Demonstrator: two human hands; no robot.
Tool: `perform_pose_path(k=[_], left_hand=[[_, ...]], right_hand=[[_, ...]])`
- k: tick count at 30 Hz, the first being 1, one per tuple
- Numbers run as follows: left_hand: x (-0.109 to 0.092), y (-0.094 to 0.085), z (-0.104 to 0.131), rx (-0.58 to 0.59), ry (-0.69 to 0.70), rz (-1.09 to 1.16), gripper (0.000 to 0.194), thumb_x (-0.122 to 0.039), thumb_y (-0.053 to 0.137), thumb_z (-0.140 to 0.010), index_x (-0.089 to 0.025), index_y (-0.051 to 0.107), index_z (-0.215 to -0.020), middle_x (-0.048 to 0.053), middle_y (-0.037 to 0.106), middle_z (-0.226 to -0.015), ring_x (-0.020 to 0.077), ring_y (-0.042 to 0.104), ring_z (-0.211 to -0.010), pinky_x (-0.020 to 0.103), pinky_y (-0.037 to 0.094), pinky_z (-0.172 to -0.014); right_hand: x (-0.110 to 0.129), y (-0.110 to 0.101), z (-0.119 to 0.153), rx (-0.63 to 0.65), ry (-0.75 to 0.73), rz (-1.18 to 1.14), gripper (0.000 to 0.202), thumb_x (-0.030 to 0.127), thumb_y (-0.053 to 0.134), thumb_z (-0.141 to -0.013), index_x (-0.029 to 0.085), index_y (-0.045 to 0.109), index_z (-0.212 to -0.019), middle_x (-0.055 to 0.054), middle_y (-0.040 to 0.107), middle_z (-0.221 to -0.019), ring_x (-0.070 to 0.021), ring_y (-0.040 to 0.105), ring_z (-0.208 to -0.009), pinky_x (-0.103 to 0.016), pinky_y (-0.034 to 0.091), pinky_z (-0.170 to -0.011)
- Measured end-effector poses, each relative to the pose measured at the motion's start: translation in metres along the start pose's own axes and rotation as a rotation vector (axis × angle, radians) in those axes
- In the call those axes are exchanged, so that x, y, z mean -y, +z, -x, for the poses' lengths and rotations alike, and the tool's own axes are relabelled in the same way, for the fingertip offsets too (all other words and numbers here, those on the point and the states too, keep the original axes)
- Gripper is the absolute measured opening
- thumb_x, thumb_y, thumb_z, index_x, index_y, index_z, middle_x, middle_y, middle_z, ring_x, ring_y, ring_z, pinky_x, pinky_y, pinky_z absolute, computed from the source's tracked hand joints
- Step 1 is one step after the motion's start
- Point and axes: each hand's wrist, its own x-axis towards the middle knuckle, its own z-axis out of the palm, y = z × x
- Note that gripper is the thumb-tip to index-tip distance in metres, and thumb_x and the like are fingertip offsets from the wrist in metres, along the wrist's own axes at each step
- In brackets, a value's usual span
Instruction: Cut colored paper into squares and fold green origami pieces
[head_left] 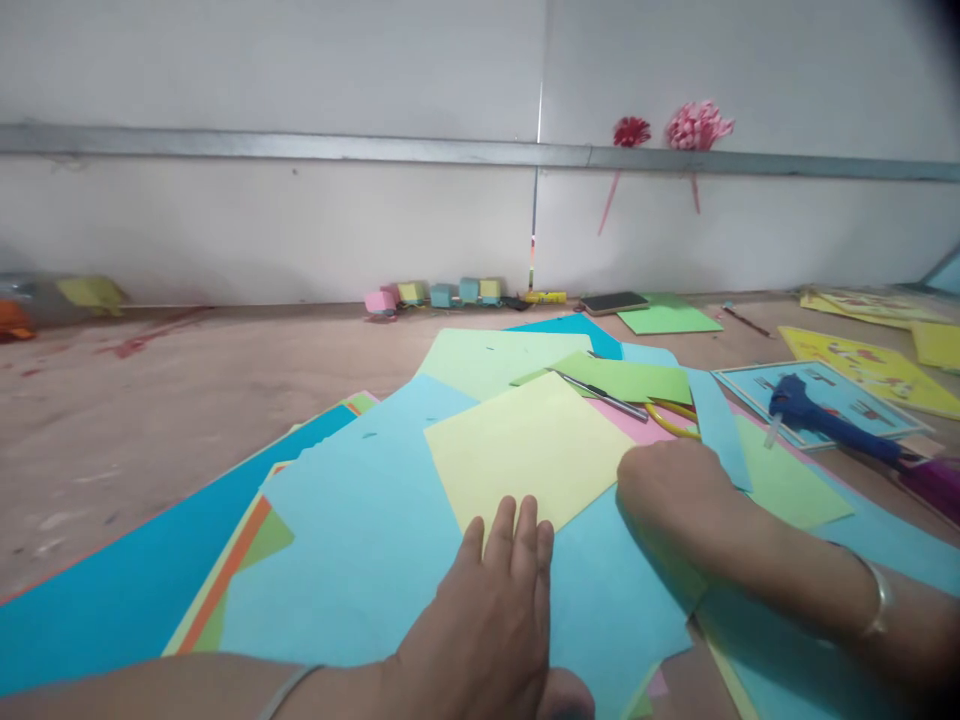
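paper [525, 445] lies partly under left hand [491, 605], right hand [675, 495] apparently touching its corner.

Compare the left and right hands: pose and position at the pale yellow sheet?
Pose: the left hand has its fingers extended; the right hand is curled, fingertips hidden.
Position: the left hand is at the near edge of the pale yellow sheet, the right hand at its right corner.
Shared: both are bare, backs toward the camera.
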Motion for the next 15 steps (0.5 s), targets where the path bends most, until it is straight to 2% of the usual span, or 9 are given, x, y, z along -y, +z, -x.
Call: perform_pose_path(k=[3,5,7,11,15], left_hand=[[-0.001,0.001,0.001,-0.035,-0.004,-0.004,0.094,-0.076,0.031,-0.088,0.0,0.044,-0.143,0.031,0.036,-0.147,0.0472,0.041,-0.134,0.056,0.049,-0.094],[-0.001,0.003,0.003,-0.076,-0.001,-0.005,0.094,-0.075,0.03,-0.089,0.0,0.046,-0.143,0.031,0.038,-0.146,0.0467,0.043,-0.133,0.056,0.049,-0.094],[-0.002,0.007,0.004,-0.143,-0.011,-0.002,0.09,-0.073,0.03,-0.09,-0.002,0.047,-0.142,0.029,0.04,-0.146,0.0449,0.044,-0.133,0.054,0.048,-0.095],[-0.005,0.018,0.007,-0.244,-0.03,-0.007,0.089,-0.074,0.033,-0.089,-0.002,0.052,-0.14,0.028,0.045,-0.144,0.0434,0.047,-0.131,0.052,0.046,-0.095],[-0.005,0.018,0.008,-0.33,-0.004,-0.015,0.083,-0.07,0.033,-0.092,-0.003,0.055,-0.136,0.027,0.05,-0.142,0.0412,0.048,-0.129,0.05,0.044,-0.095]], right_hand=[[-0.006,-0.006,-0.012,-0.055,0.152,0.047,0.027,0.004,0.044,-0.086,0.011,0.068,-0.095,-0.019,0.071,-0.088,-0.0296,0.07,-0.081,-0.029,0.039,-0.053],[-0.01,-0.005,-0.021,-0.126,0.157,0.003,0.025,0.015,0.041,-0.094,0.012,0.063,-0.106,-0.018,0.07,-0.095,-0.0301,0.069,-0.087,-0.03,0.04,-0.056],[-0.017,0.001,-0.03,-0.145,0.139,-0.143,0.025,0.028,0.043,-0.096,0.014,0.06,-0.108,-0.015,0.069,-0.098,-0.029,0.068,-0.088,-0.03,0.04,-0.058],[-0.034,0.01,-0.045,-0.128,0.166,-0.624,0.032,0.04,0.054,-0.087,0.015,0.06,-0.106,-0.009,0.07,-0.094,-0.0225,0.066,-0.082,-0.028,0.042,-0.06],[-0.044,0.009,-0.046,0.047,0.179,-1.09,0.03,0.046,0.058,-0.081,0.016,0.065,-0.082,-0.005,0.069,-0.078,-0.0182,0.063,-0.067,-0.026,0.042,-0.054]])
